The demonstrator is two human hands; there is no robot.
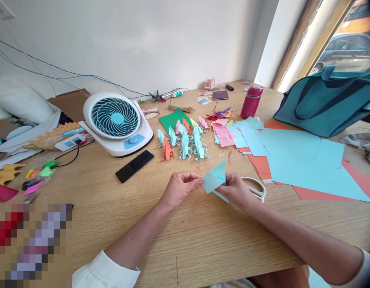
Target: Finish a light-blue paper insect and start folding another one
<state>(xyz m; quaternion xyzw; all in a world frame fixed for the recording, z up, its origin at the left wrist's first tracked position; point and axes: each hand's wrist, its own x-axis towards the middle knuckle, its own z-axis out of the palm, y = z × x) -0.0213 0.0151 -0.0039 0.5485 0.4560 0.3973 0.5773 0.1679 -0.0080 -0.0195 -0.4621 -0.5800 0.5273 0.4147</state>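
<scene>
A light blue sheet of paper, partly folded, is held up between both hands above the wooden table. My left hand pinches its left corner between thumb and fingers. On the other side, my right hand grips the right part, its fingertips partly hidden behind the paper. Scissors with white handles lie on the table just beyond my right hand, their blades out of sight. Several folded paper figures in light blue stand in rows ahead of my hands, along with an orange folded figure at the front.
A white fan stands at the left, with a black phone before it. Light blue sheets overlap orange ones at the right. Behind them are a magenta bottle and a teal bag. A green sheet lies farther back.
</scene>
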